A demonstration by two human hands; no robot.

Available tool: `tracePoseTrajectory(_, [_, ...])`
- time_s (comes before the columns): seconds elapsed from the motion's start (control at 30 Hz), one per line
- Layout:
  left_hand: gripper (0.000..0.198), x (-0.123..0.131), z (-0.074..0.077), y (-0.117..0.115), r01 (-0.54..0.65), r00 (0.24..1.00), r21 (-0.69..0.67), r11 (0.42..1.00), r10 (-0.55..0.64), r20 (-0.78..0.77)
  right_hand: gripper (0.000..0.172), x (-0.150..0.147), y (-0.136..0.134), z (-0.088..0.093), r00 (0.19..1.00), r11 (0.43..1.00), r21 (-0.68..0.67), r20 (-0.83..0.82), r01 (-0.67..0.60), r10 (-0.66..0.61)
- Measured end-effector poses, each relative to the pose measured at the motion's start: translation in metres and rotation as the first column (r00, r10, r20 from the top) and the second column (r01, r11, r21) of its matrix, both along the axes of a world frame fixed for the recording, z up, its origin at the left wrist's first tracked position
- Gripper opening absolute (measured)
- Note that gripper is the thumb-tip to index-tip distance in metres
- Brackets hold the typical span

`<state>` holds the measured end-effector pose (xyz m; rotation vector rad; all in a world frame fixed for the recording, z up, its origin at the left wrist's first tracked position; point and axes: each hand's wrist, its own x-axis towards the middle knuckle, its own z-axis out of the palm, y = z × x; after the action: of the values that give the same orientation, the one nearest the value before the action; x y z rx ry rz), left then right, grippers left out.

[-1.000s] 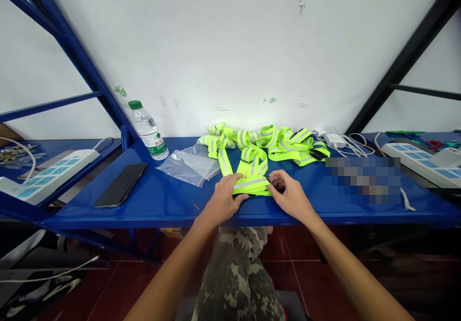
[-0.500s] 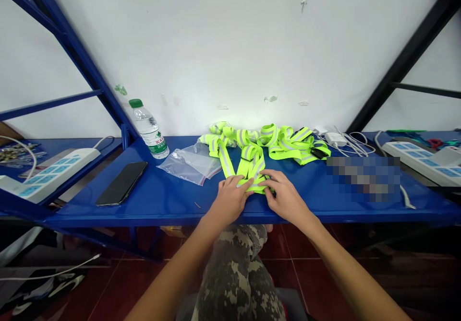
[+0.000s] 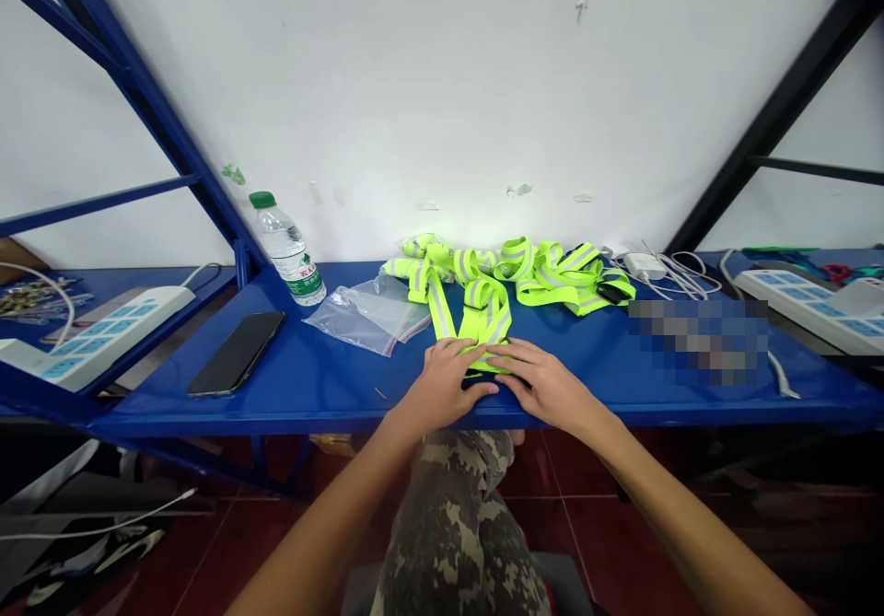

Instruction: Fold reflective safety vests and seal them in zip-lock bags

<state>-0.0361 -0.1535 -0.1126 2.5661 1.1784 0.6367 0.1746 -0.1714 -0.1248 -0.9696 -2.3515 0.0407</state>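
**Pressed Flat on a Folded Neon Strap**

Noted, farthest left of the folded strap (image 3: 487,332), a white power strip (image 3: 103,340) on a lower side shelf. Found a dark phone (image 3: 236,353) lying flat on the blue counter (image 3: 310,388), left of the strap and well apart from it. Saw a water bottle (image 3: 288,249) with a green cap standing upright, behind and to the left of the strap, close to the wall. Spotted clear plastic bags (image 3: 366,314) lying near the strap's left side.

Found the strap itself at the counter's near edge, about midway along it, with its bands running back toward the wall. Saw the left hand (image 3: 442,386) palm down on the strap's left part, fingers stretched out and not curled round anything. Saw the right hand (image 3: 545,384) likewise flat on the strap's right part, fingers extended, with the fingertips of both hands almost meeting over the fold.

Made out a loose heap of more neon straps (image 3: 545,271) behind and to the right of the folded strap. Noted a white charger with cables (image 3: 645,268) farther right, and a second power strip (image 3: 801,308) farthest right.
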Motion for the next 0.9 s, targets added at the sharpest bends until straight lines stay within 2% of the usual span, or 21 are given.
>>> tracePoseTrajectory(0.27, [0.036, 0.004, 0.0, 0.007, 0.078, 0.994, 0.079, 0.994, -0.083, 0.064, 0.036, 0.001, -0.008, 0.007, 0.994, 0.996, -0.062, -0.085, 0.062, -0.067])
tracePoseTrajectory(0.37, [0.035, 0.004, 0.005, 0.009, 0.108, 0.993, 0.073, 0.991, -0.111, 0.041, 0.051, 0.0, -0.01, 0.01, 0.997, 0.995, -0.073, -0.03, 0.064, -0.066])
tracePoseTrajectory(0.43, [0.035, 0.003, 0.011, 0.012, 0.144, 0.988, 0.045, 0.989, -0.146, 0.051, 0.055, 0.001, -0.009, 0.01, 0.998, 0.995, -0.072, -0.002, 0.063, -0.064])
tracePoseTrajectory(0.7, [0.03, -0.002, 0.035, 0.025, 0.286, 0.955, -0.159, 0.945, -0.268, 0.124, 0.039, 0.003, 0.002, 0.009, 0.992, 0.993, 0.054, 0.052, 0.11, -0.112])
tracePoseTrajectory(0.8, [0.033, 0.0, 0.031, 0.02, 0.249, 0.965, -0.149, 0.957, -0.232, 0.124, 0.036, 0.002, 0.003, 0.009, 0.99, 0.99, 0.066, 0.057, 0.127, -0.131])
tracePoseTrajectory(0.9, [0.043, 0.002, 0.018, 0.01, 0.136, 0.983, -0.084, 0.987, -0.124, 0.132, 0.033, 0.004, 0.003, 0.006, 0.984, 0.981, 0.097, 0.045, 0.167, -0.172])
